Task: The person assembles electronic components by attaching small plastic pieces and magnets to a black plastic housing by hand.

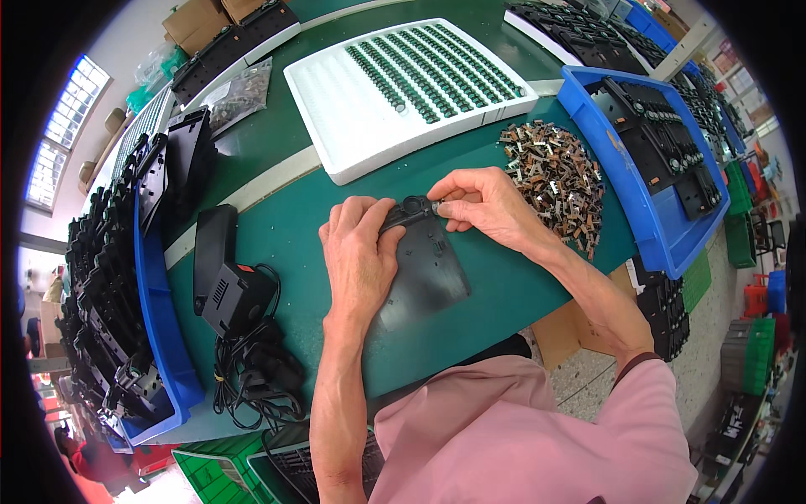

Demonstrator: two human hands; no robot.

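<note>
Lying at frame centre on the green table (504,294), a black panel (428,273) is pressed down by the left hand (361,260), fingers curled over its upper edge. The right hand (487,206) pinches a small metal part (437,204) at the panel's top, beside the brown parts pile (558,181).

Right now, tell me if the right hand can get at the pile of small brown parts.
Probably yes. The right hand is at the black panel, and the pile of small brown parts lies just beside it on the green table, with nothing between them.
</note>
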